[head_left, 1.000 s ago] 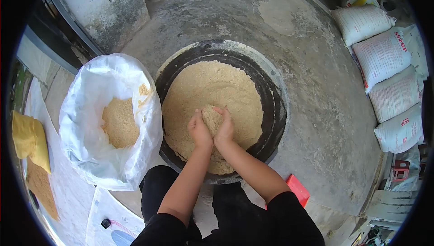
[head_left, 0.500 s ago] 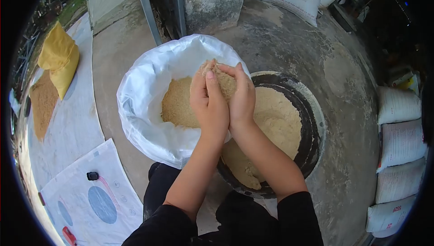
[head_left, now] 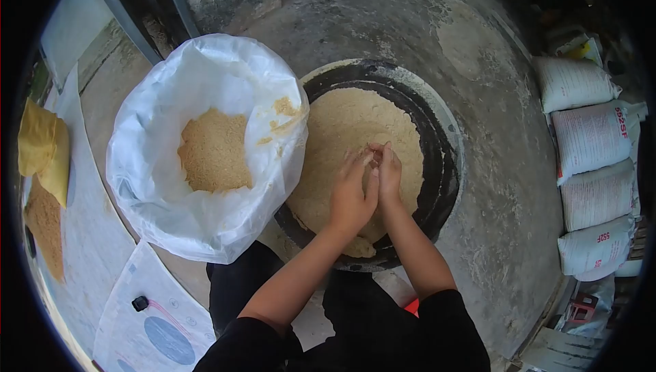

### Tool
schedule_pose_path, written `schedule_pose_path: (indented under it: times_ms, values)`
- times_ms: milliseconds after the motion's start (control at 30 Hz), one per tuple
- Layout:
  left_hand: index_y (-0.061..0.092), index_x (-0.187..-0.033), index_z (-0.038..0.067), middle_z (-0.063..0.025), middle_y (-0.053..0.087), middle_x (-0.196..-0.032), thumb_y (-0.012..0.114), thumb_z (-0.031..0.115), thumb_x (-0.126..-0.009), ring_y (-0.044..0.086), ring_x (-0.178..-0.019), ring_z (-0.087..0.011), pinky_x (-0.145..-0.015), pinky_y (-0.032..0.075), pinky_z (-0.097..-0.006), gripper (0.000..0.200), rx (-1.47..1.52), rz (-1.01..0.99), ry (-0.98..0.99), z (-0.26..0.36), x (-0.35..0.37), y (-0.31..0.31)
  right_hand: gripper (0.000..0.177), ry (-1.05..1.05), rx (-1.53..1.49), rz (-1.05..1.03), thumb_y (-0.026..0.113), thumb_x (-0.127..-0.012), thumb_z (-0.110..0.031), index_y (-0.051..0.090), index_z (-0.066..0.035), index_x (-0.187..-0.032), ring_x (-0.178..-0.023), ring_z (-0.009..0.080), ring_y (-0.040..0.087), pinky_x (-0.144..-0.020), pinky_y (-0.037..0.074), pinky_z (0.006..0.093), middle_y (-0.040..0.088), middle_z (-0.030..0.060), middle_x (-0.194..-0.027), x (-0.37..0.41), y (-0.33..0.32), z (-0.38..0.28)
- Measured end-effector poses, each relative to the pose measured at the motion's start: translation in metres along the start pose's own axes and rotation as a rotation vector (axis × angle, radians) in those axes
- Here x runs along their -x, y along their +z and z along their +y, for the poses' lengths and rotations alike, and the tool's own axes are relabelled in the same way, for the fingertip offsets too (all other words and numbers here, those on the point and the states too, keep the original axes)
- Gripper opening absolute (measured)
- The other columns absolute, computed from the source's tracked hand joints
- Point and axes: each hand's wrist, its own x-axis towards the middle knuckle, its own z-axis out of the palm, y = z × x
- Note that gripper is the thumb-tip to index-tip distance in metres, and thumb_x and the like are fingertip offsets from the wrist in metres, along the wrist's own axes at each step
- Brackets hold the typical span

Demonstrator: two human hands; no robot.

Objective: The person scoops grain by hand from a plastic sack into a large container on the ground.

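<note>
Sitting close together over the dark round tub (head_left: 447,143), the left hand (head_left: 350,201) and the right hand (head_left: 389,179) are nearest to the pale meal (head_left: 355,116) that covers its floor. This meal looks dry, fine and soft, so it should be light by the handful, neither stiff nor fragile, though apt to trickle through any gap. It offers no edge to grip; it would be best held from beneath, in joined palms with the fingers pressed side by side. A rougher clump (head_left: 360,248) at the near side of the tub hints that it packs a little under pressure. Both forearms reach forward from black sleeves, the left one slanting far and to the right, the right one slanting far and to the left, so the wrists draw near each other. The fingers point away from the body and bend loosely, the left ones dusted with meal near their tips; whether they close on any meal, or touch the surface below, I cannot tell. Just left of the tub stands a white sack (head_left: 140,160) with its mouth wide and coarser, yellower meal (head_left: 215,153) inside; its thin, wrinkled wall looks pliable and rather slippery, with crumbs stuck to the right inner side.
</note>
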Motion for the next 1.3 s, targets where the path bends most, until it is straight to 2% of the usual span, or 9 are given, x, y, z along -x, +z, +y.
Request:
schedule_pose_path:
  times_ms: [167, 267, 433, 633, 767, 967, 1067, 1167, 1300]
  values:
    - [0.050, -0.111, -0.007, -0.0277, 0.049, -0.114, 0.045, 0.018, -0.087, 0.045, -0.110, -0.0397, -0.093, 0.035, -0.0408, 0.035, -0.054, -0.031, -0.496, -0.093, 0.034, 0.051, 0.047, 0.467, -0.213, 0.360, 0.031, -0.094, -0.039, 0.058, 0.000, -0.088, -0.081, 0.0223, 0.056, -0.081, 0.042, 0.0313, 0.060, 0.0135, -0.094, 0.016, -0.043, 0.079]
    - [0.050, -0.109, -0.009, -0.0253, 0.054, -0.107, 0.042, 0.019, -0.089, 0.051, -0.101, -0.0359, -0.088, 0.038, -0.0384, 0.036, -0.002, 0.250, -0.519, -0.098, 0.038, 0.070, 0.050, 0.320, -0.334, 0.214, 0.029, -0.094, -0.040, 0.058, 0.001, -0.090, -0.088, 0.0213, 0.055, -0.083, 0.041, 0.0320, 0.059, 0.0132, -0.097, 0.014, -0.043, 0.111]
    - [0.053, -0.104, -0.007, -0.0135, 0.059, -0.099, 0.040, 0.024, -0.092, 0.056, -0.089, -0.0217, -0.080, 0.044, -0.0305, 0.036, 0.772, 0.355, -0.883, -0.082, 0.031, 0.071, 0.050, 0.353, -0.350, 0.173, 0.028, -0.094, -0.040, 0.057, 0.000, -0.096, -0.098, 0.0212, 0.050, -0.091, 0.035, 0.0324, 0.057, 0.0115, -0.100, 0.030, -0.020, 0.082]
    - [0.057, -0.088, -0.002, -0.0089, 0.058, -0.087, 0.042, 0.022, -0.092, 0.055, -0.080, -0.0158, -0.071, 0.044, -0.0288, 0.029, 0.894, 0.413, -0.783, -0.045, 0.002, 0.049, 0.041, 0.369, -0.558, 0.120, 0.037, -0.091, -0.038, 0.057, -0.002, -0.095, -0.099, 0.0226, 0.049, -0.092, 0.036, 0.0346, 0.054, 0.0108, -0.103, 0.035, 0.002, 0.022]
    - [0.057, -0.083, -0.001, -0.0077, 0.058, -0.084, 0.040, 0.026, -0.093, 0.054, -0.078, -0.0145, -0.071, 0.043, -0.0283, 0.032, 0.942, 0.435, -0.580, 0.016, -0.038, 0.001, 0.042, 0.127, -0.540, 0.208, 0.037, -0.091, -0.037, 0.055, 0.000, -0.089, -0.088, 0.0221, 0.055, -0.079, 0.046, 0.0330, 0.055, 0.0132, -0.096, 0.047, 0.045, -0.061]
    - [0.056, -0.091, -0.001, -0.0085, 0.056, -0.089, 0.031, 0.033, -0.095, 0.052, -0.084, -0.0149, -0.077, 0.042, -0.0277, 0.042, 0.758, 0.595, -0.250, 0.078, -0.075, -0.095, 0.043, 0.018, -0.554, -0.270, 0.032, -0.093, -0.037, 0.052, 0.000, -0.093, -0.091, 0.0205, 0.055, -0.080, 0.046, 0.0322, 0.055, 0.0142, -0.096, 0.089, 0.131, -0.148]
    - [0.048, -0.109, -0.005, -0.0158, 0.051, -0.109, 0.033, 0.029, -0.094, 0.047, -0.104, -0.0219, -0.092, 0.034, -0.0307, 0.041, 0.538, 0.684, -0.144, 0.062, -0.079, -0.141, 0.055, -0.021, -0.341, -0.472, 0.024, -0.093, -0.043, 0.052, 0.004, -0.105, -0.101, 0.0238, 0.051, -0.091, 0.038, 0.0327, 0.054, 0.0176, -0.105, 0.092, 0.178, -0.134]
    - [0.040, -0.120, -0.008, -0.0225, 0.042, -0.122, 0.037, 0.029, -0.092, 0.039, -0.116, -0.0295, -0.099, 0.028, -0.0357, 0.046, 0.066, 0.837, -0.162, 0.047, -0.076, -0.159, 0.066, -0.161, -0.070, -0.608, 0.017, -0.093, -0.048, 0.049, 0.005, -0.114, -0.114, 0.0277, 0.043, -0.099, 0.029, 0.0342, 0.048, 0.0209, -0.118, 0.101, 0.205, -0.118]
    - [0.034, -0.128, -0.004, -0.0185, 0.037, -0.131, 0.040, 0.029, -0.092, 0.035, -0.122, -0.0265, -0.100, 0.027, -0.0332, 0.049, 0.078, 0.676, -0.207, 0.028, -0.064, -0.165, 0.072, -0.390, 0.088, -0.666, 0.009, -0.092, -0.051, 0.048, 0.005, -0.118, -0.126, 0.0306, 0.030, -0.105, 0.019, 0.0358, 0.038, 0.0219, -0.131, 0.106, 0.191, -0.123]
